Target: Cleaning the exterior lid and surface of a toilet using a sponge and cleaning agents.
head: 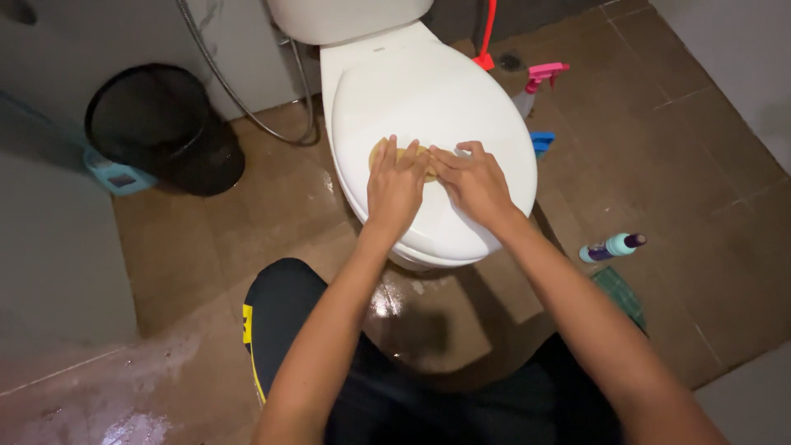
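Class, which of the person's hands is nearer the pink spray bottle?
Right. The right hand lies on the toilet lid's bottle side; the left hand lies beyond it from the spray bottle.

black bin [156,124], spray bottle [540,82], teal bottle [611,246]

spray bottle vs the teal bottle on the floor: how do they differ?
The spray bottle stands upright close beside the toilet; the teal bottle lies on its side out on the tiles, farther from it. The spray bottle has a pink trigger head and a pale body; the teal bottle has a dark purple cap. Both rest on the brown tiled floor, away from both hands.
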